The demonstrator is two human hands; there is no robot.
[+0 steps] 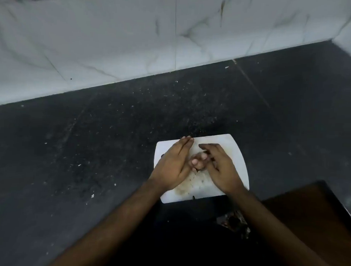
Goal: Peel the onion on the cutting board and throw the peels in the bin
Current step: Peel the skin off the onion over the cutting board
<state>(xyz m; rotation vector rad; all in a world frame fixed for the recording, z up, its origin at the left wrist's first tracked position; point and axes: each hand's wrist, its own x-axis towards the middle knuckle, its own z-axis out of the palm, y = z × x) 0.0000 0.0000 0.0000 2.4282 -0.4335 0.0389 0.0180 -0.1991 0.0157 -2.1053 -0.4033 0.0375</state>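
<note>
Both hands low centre on cutting board [236, 155]. Left hand [174, 164] fingers straight, together; right hand [219, 166] fingers spread, likely sweeping scraps [195, 178] into pile.

No lettering, labels, brand marks or numbers can be read anywhere in this view: the white cutting board [237, 155], the dark speckled bench [90, 149] and the marbled wall tiles [114, 41] behind it all appear unmarked.
</note>
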